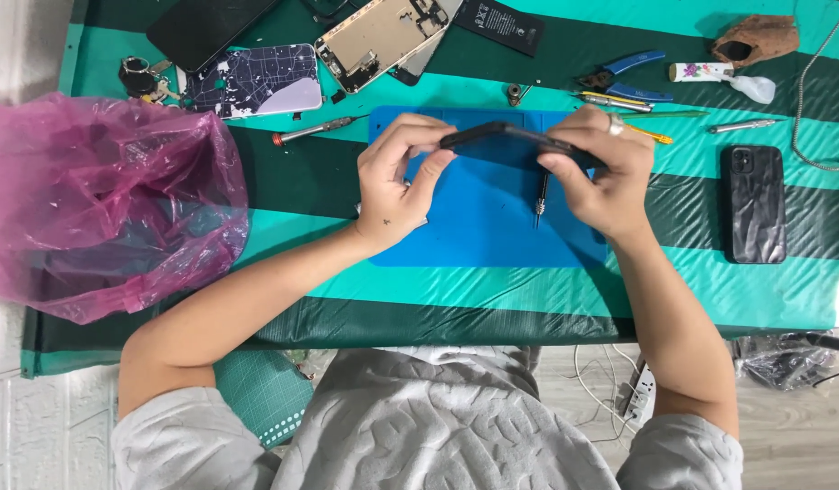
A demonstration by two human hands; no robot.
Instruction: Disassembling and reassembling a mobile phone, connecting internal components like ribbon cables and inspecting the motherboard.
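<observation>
Blue mat lay mostly bare under a dark phone, gripped at its ends by left hand and right hand; a screwdriver hung beneath.

The bench is covered with a cloth in wide bands of bright teal and dark green, lit evenly with only soft shadows. To the left of it lies a pale surface of white brick-pattern tiles, and below the bench's near edge on the right shows a light wood-grain floor. On that floor rest a white power strip with thin trailing cables and a crumpled dark plastic bag.
</observation>
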